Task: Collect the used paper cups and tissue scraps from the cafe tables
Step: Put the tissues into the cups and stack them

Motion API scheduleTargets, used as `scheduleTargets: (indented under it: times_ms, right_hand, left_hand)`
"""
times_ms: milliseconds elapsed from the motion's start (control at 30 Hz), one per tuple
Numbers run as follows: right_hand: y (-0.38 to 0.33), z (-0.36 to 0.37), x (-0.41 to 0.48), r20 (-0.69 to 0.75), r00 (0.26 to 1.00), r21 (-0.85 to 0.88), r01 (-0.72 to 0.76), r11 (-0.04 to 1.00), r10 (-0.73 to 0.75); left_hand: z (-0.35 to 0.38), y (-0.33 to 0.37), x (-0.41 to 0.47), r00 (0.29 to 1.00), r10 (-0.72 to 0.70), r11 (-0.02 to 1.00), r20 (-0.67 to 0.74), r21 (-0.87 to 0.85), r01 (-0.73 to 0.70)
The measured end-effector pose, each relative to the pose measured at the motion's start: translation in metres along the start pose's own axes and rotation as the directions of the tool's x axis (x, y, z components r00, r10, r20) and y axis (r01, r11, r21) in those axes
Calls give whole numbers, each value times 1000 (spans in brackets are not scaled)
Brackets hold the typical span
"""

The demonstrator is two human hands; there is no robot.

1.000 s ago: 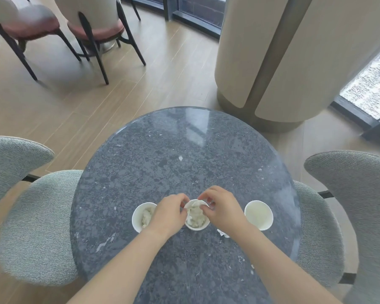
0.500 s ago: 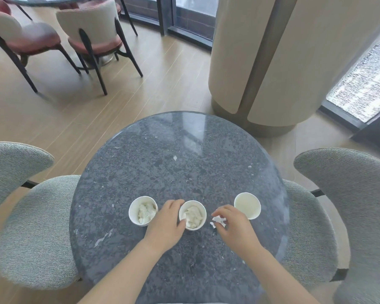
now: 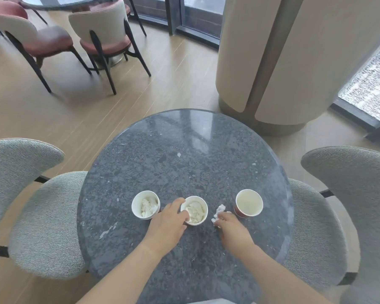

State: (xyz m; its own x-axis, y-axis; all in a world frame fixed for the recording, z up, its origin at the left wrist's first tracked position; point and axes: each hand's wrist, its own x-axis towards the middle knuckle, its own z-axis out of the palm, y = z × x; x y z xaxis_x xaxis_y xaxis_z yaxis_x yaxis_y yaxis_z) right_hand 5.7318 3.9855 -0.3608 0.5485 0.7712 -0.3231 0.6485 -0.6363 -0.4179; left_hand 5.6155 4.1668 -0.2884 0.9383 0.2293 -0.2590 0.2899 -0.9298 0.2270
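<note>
- Grey upholstered chair (image 3: 42, 216), lower left of the frame; curved back, dark frame.
- Second grey upholstered chair (image 3: 342, 216), lower right, same make.
- Two pink-seated chairs (image 3: 44, 40) (image 3: 105, 34), upper left; cream backs, thin black legs.
- Cream rounded column (image 3: 294, 62), upper right.
- Light wood-plank floor (image 3: 97, 110).
- Dark-framed glazing (image 3: 198, 16), top centre.
- Bright window (image 3: 371, 84), right edge.

Three cups stand in a row on the near half of the bench (image 3: 184, 150): left cup (image 3: 145, 205), middle cup (image 3: 194, 210), right cup (image 3: 248, 202). Tissue lies in the left and middle cups. A tissue scrap (image 3: 218, 212) lies between the middle cup and right cup, at the right hand (image 3: 233, 229). The left hand (image 3: 167, 227) sits between the left cup and middle cup.
</note>
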Motion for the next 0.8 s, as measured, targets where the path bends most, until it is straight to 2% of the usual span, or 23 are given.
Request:
scheduleTargets:
  times_ms: [167, 267, 433, 567, 633, 800]
  right_hand:
    - [4, 2, 2, -2, 999, -16, -40, 999, 40]
    - [5, 2, 4, -23, 999, 37, -32, 999, 33]
    - [-13, -13, -3, -248, 967, 231, -2, 973, 61]
    - [-32, -40, -13, -452, 885, 363, 73, 929, 107]
    - [-44, -55, -16, -531, 844, 373, 150, 916, 78]
    - [-73, -78, -14, -551, 833, 358, 295, 886, -54]
  left_hand:
    - [0, 3, 1, 1000, -10, 999, -16, -33, 9]
    - [1, 0, -2, 999, -6, 998, -37, -66, 4]
    - [-1, -5, -6, 994, -41, 983, -100, -182, 22]
    - [-5, -8, -3, 990, -73, 959, -117, -280, 38]
    - [-7, -8, -1, 990, -87, 952, -111, -302, 50]
    - [-8, -10, 2, 989, -89, 948, -118, -315, 48]
